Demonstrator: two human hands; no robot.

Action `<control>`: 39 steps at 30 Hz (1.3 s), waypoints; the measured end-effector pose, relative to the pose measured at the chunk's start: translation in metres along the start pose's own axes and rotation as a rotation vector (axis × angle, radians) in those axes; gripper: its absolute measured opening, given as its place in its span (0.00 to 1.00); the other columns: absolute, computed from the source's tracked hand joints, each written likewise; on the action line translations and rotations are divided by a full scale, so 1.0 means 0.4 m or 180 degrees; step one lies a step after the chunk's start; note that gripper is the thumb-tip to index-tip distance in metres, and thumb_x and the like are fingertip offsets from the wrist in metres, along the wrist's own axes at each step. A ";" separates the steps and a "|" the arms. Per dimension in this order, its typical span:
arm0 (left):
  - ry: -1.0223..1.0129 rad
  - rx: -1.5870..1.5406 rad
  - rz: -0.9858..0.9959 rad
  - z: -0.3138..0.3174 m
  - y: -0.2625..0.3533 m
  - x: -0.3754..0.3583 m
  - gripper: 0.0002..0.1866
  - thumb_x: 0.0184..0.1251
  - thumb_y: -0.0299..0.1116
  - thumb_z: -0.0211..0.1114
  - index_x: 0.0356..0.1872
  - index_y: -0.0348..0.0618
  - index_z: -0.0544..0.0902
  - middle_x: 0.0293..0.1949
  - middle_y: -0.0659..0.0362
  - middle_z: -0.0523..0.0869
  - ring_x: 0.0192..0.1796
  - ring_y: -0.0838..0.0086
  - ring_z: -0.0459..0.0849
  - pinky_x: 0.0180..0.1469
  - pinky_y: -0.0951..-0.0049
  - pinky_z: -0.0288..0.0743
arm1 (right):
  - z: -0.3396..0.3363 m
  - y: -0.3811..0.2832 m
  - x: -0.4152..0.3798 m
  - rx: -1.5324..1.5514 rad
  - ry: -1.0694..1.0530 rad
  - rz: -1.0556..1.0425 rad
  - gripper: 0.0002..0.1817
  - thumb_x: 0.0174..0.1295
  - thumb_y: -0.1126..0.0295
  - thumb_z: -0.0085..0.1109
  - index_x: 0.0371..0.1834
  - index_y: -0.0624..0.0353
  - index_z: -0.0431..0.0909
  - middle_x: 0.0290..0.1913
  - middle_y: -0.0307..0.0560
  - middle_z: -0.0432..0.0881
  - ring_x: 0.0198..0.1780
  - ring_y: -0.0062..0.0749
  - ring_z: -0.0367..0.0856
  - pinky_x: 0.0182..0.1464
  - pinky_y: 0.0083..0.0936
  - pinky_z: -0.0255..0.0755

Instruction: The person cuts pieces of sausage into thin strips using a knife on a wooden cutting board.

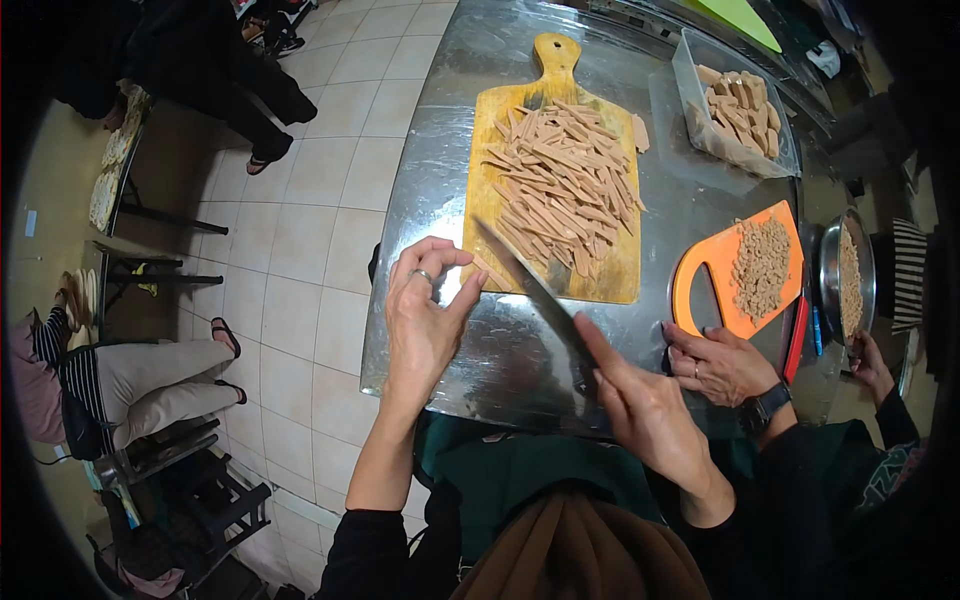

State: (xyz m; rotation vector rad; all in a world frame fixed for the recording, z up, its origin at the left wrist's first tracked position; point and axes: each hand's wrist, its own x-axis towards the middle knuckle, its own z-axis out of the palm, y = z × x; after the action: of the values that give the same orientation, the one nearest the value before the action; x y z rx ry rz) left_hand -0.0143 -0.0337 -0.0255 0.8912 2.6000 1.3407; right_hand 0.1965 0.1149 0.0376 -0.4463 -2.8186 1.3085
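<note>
On the wooden cutting board (485, 120) lies a heap of pinkish-brown strips (565, 185) that look like cut sausage meat. My left hand (425, 315), with a ring on one finger, is at the board's near left corner. Its thumb and fingertips close round a few sliced strips (490, 272). In my right hand (650, 410) is a large kitchen knife (535, 290), its handle mostly hidden by my fingers. The blade slants up and left across the board's near edge, its tip just beyond the held strips.
Beside me a co-worker's hand (725, 365) rests by an orange cutting board (690, 285) with diced bits. That person's other hand (870, 360) touches a metal bowl (830, 270). A red-handled tool (797, 340) lies between. A plastic tub (695, 125) holds uncut pieces. Other people are at left.
</note>
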 end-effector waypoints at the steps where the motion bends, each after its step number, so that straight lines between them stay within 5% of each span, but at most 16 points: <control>1: 0.0000 -0.0025 -0.0020 0.001 0.000 -0.002 0.12 0.61 0.29 0.79 0.44 0.40 0.89 0.54 0.52 0.86 0.54 0.60 0.86 0.55 0.64 0.80 | 0.004 0.002 0.002 -0.0031 -0.0083 0.0013 0.44 0.65 0.85 0.56 0.85 0.48 0.56 0.29 0.57 0.81 0.29 0.58 0.83 0.34 0.46 0.76; 11: 0.0158 -0.0177 0.0143 0.028 -0.014 0.001 0.13 0.62 0.28 0.78 0.47 0.41 0.89 0.54 0.54 0.85 0.58 0.58 0.83 0.59 0.62 0.78 | -0.001 -0.013 0.059 -0.0186 0.0128 0.0216 0.40 0.69 0.83 0.54 0.85 0.48 0.58 0.32 0.63 0.84 0.31 0.58 0.85 0.38 0.46 0.77; 16: 0.0218 -0.0234 0.0171 0.031 -0.025 -0.003 0.14 0.61 0.27 0.78 0.48 0.41 0.89 0.54 0.52 0.86 0.57 0.59 0.85 0.59 0.63 0.79 | 0.034 -0.035 0.042 -0.0214 0.0038 0.0146 0.41 0.68 0.84 0.54 0.85 0.46 0.58 0.30 0.56 0.82 0.30 0.54 0.85 0.35 0.45 0.77; 39: 0.0246 -0.0134 0.0129 0.045 -0.025 -0.009 0.15 0.60 0.27 0.79 0.49 0.46 0.89 0.54 0.57 0.85 0.58 0.63 0.82 0.59 0.65 0.78 | 0.076 -0.063 0.020 -0.0281 -0.0042 0.0487 0.44 0.68 0.83 0.55 0.87 0.45 0.53 0.31 0.57 0.83 0.28 0.56 0.84 0.34 0.46 0.79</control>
State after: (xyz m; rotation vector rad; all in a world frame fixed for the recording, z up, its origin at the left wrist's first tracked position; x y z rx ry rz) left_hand -0.0099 -0.0271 -0.0446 0.9085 2.6129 1.4630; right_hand 0.1786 0.0788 0.0357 -0.6703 -2.9134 1.2165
